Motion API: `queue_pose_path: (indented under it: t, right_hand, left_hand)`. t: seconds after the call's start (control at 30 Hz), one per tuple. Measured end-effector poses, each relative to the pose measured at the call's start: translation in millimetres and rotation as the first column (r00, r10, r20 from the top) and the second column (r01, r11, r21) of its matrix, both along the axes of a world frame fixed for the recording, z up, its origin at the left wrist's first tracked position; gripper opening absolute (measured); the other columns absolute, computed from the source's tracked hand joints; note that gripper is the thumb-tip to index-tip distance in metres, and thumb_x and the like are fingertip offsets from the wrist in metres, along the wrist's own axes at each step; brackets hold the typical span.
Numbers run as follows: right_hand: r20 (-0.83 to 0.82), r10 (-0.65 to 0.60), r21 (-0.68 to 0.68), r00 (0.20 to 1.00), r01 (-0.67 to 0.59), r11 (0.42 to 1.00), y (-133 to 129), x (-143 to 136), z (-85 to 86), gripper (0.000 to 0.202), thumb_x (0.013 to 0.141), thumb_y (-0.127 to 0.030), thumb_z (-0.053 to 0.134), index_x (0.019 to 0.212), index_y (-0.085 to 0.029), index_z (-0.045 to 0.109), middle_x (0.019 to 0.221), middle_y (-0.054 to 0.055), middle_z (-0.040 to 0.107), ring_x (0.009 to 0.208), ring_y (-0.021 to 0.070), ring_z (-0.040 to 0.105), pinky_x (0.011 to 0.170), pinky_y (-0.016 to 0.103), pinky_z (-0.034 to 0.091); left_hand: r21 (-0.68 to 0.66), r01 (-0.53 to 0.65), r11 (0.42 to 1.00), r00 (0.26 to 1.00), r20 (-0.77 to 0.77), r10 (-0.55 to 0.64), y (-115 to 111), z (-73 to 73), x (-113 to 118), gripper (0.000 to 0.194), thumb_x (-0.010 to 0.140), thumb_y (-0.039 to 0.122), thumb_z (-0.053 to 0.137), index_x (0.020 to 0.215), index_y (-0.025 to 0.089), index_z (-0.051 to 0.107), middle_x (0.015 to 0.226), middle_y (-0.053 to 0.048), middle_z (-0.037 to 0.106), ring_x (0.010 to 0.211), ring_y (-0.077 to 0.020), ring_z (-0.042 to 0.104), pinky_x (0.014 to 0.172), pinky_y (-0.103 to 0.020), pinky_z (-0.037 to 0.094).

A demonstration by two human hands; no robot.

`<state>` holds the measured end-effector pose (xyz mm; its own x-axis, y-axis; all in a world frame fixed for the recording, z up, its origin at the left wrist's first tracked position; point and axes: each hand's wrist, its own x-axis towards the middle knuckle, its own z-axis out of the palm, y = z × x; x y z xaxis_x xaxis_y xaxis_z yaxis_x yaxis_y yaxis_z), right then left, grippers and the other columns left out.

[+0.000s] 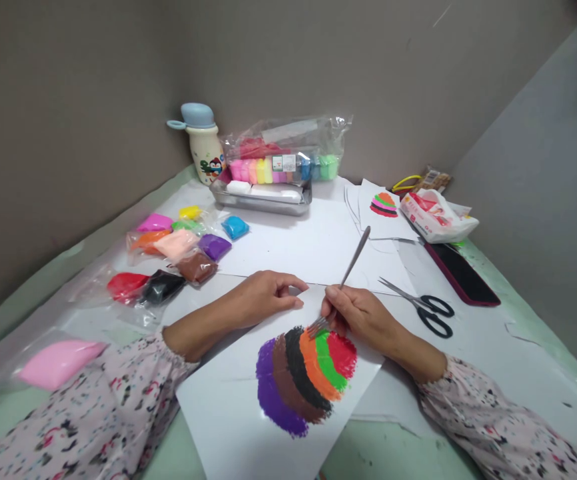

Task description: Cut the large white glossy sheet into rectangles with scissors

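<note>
- Right hand (358, 313): grip is clasping the fork (355, 257) at the striped patch's (302, 377) far edge.
- Left hand (263, 297): grip is resting loosely curled, empty.
- Striped patch is lying on the near white sheet (226, 407).

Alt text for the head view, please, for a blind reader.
The right hand holds a fork at the edge of a striped multicolored shape on white paper; the left hand is nearby. Colored packets lie left, scissors right.
</note>
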<state>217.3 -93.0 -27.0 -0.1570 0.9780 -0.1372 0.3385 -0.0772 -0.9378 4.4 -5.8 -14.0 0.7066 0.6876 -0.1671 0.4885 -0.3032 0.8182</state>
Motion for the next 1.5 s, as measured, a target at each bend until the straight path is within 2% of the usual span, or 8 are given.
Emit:
queue_pose_path:
  t: [0.7,0.8,0.9,0.97,1.07,1.13,1.33,1.5]
  right_hand:
    - [0.066,-0.015,0.037,0.998,0.013,0.999,1,-1,1.5,0.057,0.096,-0.068,0.038,0.074,-0.021,0.063,0.056,-0.002,0.058,0.049,0.012,0.053,0.054,0.026,0.042]
    - [0.013,-0.031,0.017,0.999,0.031,0.999,1,-1,1.2,0.056,0.095,-0.068,0.042,0.073,-0.02,0.063,0.056,-0.002,0.058,0.048,0.0119,0.053,0.053,0.026,0.041]
    - [-0.173,-0.116,-0.015,0.978,0.115,0.993,3,4,2.7,0.054,0.093,-0.067,0.047,0.072,-0.02,0.063,0.053,-0.002,0.057,0.045,0.0117,0.051,0.049,0.026,0.038]
    - [-0.28,-0.209,0.026,0.937,0.225,0.974,6,11,4.4,0.051,0.093,-0.066,0.051,0.074,-0.02,0.063,0.052,-0.003,0.057,0.045,0.0119,0.051,0.049,0.026,0.036]
    - [-0.363,-0.318,0.116,0.876,0.381,0.917,12,20,5.0,0.043,0.091,-0.062,0.058,0.08,-0.021,0.064,0.062,-0.002,0.062,0.055,0.0126,0.056,0.053,0.025,0.039]
    - [-0.382,-0.351,0.13,0.855,0.426,0.895,16,24,3.5,0.04,0.089,-0.06,0.062,0.084,-0.021,0.064,0.071,0.0,0.065,0.063,0.0139,0.06,0.057,0.026,0.042]
    - [-0.299,-0.324,0.071,0.898,0.359,0.931,18,23,-0.4,0.041,0.088,-0.061,0.062,0.093,-0.02,0.066,0.082,0.004,0.068,0.077,0.0191,0.064,0.069,0.031,0.047]
    - [-0.249,-0.264,0.001,0.932,0.273,0.962,16,23,2.0,0.038,0.086,-0.058,0.066,0.097,-0.022,0.068,0.089,0.003,0.068,0.083,0.0187,0.061,0.073,0.03,0.045]
  left_hand:
    - [0.014,-0.009,1.0,0.999,0.043,0.009,1,-8.2,-1,0.037,0.081,0.039,0.068,0.114,0.022,0.075,0.065,0.005,0.055,0.061,-0.0136,0.047,0.059,-0.024,0.034]
    - [-0.009,-0.019,1.0,0.998,0.057,0.019,1,-9.4,-1,0.037,0.08,0.038,0.069,0.113,0.022,0.075,0.064,0.005,0.054,0.06,-0.0131,0.045,0.057,-0.024,0.033]
    - [-0.061,-0.033,0.998,0.996,0.08,0.038,2,-6.8,-1,0.039,0.079,0.039,0.069,0.113,0.021,0.075,0.063,0.006,0.051,0.058,-0.0126,0.042,0.055,-0.024,0.031]
    - [-0.103,-0.034,0.994,0.993,0.106,0.045,3,-3.9,-2,0.04,0.079,0.04,0.07,0.113,0.02,0.075,0.061,0.006,0.049,0.056,-0.0122,0.04,0.054,-0.024,0.03]
    - [-0.148,-0.041,0.988,0.987,0.147,0.063,5,0.2,-4,0.041,0.077,0.041,0.071,0.111,0.019,0.075,0.059,0.007,0.044,0.054,-0.0116,0.036,0.053,-0.025,0.028]
    - [-0.175,-0.05,0.983,0.982,0.168,0.08,7,1.7,-5,0.042,0.077,0.042,0.072,0.112,0.019,0.075,0.059,0.008,0.042,0.054,-0.0113,0.035,0.052,-0.025,0.027]
    - [-0.257,-0.129,0.958,0.947,0.253,0.196,8,1.0,-6,0.039,0.075,0.041,0.076,0.107,0.018,0.075,0.059,0.008,0.042,0.055,-0.0109,0.037,0.052,-0.025,0.025]
    - [-0.396,-0.174,0.902,0.867,0.372,0.331,12,-2.3,-8,0.037,0.073,0.041,0.08,0.105,0.021,0.074,0.075,0.002,0.066,0.067,-0.015,0.057,0.063,-0.026,0.038]
